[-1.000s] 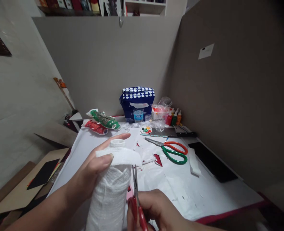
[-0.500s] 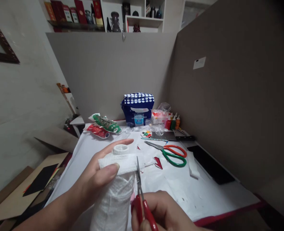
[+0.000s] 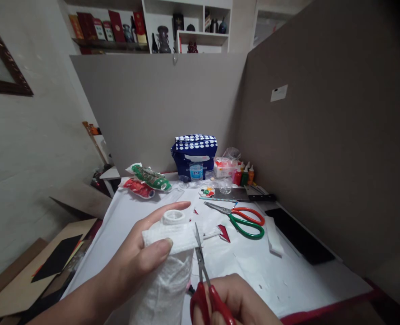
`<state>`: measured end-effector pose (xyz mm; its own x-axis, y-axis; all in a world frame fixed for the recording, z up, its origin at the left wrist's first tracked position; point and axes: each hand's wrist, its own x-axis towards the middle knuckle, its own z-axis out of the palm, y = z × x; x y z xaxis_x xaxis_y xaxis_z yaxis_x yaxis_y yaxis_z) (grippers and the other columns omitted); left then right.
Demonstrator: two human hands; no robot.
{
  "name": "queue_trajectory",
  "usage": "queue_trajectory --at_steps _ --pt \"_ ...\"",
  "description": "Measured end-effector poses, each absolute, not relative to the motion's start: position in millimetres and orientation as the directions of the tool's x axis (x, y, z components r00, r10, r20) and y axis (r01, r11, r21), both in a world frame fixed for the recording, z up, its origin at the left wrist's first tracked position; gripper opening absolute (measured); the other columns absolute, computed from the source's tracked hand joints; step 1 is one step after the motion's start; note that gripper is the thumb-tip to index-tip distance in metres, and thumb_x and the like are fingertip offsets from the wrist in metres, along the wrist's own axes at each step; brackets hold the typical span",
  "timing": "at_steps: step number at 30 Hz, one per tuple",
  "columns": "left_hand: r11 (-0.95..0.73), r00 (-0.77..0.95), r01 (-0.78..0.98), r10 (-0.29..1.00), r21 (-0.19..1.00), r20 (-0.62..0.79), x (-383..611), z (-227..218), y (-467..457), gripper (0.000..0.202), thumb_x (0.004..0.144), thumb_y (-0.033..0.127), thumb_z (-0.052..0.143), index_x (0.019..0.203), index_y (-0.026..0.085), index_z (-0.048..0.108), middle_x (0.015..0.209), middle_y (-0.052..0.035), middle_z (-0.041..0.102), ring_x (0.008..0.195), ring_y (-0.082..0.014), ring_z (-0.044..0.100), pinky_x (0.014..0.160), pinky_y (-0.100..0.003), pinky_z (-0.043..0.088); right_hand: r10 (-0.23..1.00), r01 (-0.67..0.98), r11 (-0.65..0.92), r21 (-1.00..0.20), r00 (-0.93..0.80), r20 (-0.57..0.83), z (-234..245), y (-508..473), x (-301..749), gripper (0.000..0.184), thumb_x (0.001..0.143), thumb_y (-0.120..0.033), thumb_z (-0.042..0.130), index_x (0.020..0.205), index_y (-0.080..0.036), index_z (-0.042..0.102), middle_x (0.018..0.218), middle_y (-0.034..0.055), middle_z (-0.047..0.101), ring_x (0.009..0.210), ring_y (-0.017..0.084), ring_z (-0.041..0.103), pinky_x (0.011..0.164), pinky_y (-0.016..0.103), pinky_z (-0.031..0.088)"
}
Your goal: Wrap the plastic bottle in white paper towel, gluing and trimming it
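Observation:
My left hand [image 3: 149,250] grips a bottle-shaped object wrapped in white gauze [image 3: 164,289], with a round white opening [image 3: 173,216] at its top. My thumb presses a folded white strip [image 3: 173,237] against its upper part. In my right hand [image 3: 232,298] is a pair of red-handled scissors [image 3: 203,280], its blades slightly apart and pointing up beside the strip's right end. Whether the blades touch the fabric I cannot tell. Just behind lies a small red paper piece on a white stick [image 3: 223,233].
Large scissors with orange and green handles [image 3: 247,221] lie to the right, near a cleaver [image 3: 234,194] and a black flat panel [image 3: 298,237]. A blue bag [image 3: 195,158], paint bottles [image 3: 244,176] and green and red wrapped bottles [image 3: 149,177] stand or lie at the back. Grey partitions [image 3: 159,99] enclose the table.
The scissors and my right hand have shifted slightly right and down, and the blades are a little farther apart. The view has tilted slightly. My left hand keeps its hold.

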<state>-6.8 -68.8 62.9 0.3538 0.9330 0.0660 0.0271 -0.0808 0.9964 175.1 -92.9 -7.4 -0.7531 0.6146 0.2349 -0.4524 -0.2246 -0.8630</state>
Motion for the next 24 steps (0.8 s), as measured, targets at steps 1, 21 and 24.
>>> queue_trajectory --at_steps 1,21,24 --pt "-0.096 0.35 0.025 0.933 0.995 0.081 -6.6 62.1 -68.1 0.073 0.07 0.052 0.063 0.135 0.02 0.052 0.129 -0.013 0.063 0.12 -0.042 0.052 0.101 -0.05 0.038 0.61 -0.435 -0.219 -0.873 -0.76 0.226 -4.3 -91.2 175.9 0.053 0.077 -0.063 0.067 0.062 -0.015 0.05 0.057 -0.0051 0.04 0.048 0.002 0.03 0.048 0.018 0.026" --pt "-0.028 0.319 0.062 0.948 0.998 0.007 -0.5 49.0 -44.2 0.066 0.072 0.052 0.064 0.128 0.019 0.055 0.101 -0.0073 0.07 0.092 -0.0287 0.06 0.078 -0.033 0.045 0.695 -0.252 -0.385 -0.888 -0.712 -0.099 -7.6 -76.5 187.7 0.063 0.065 -0.071 0.07 0.052 -0.018 0.04 0.046 -0.0089 0.036 0.04 0.001 0.025 0.039 0.018 0.016" --pt "0.005 0.339 -0.014 0.941 1.0 0.0 -0.4 47.0 -39.0 0.059 0.075 0.047 0.065 0.127 0.018 0.057 0.094 -0.0066 0.071 0.085 -0.0255 0.063 0.073 -0.03 0.047 0.735 -0.218 -0.389 -0.895 -0.66 -0.158 -14.1 -70.1 196.8 0.057 0.07 -0.068 0.065 0.055 -0.019 0.042 0.049 -0.0078 0.041 0.037 0.001 0.024 0.037 0.019 0.015"
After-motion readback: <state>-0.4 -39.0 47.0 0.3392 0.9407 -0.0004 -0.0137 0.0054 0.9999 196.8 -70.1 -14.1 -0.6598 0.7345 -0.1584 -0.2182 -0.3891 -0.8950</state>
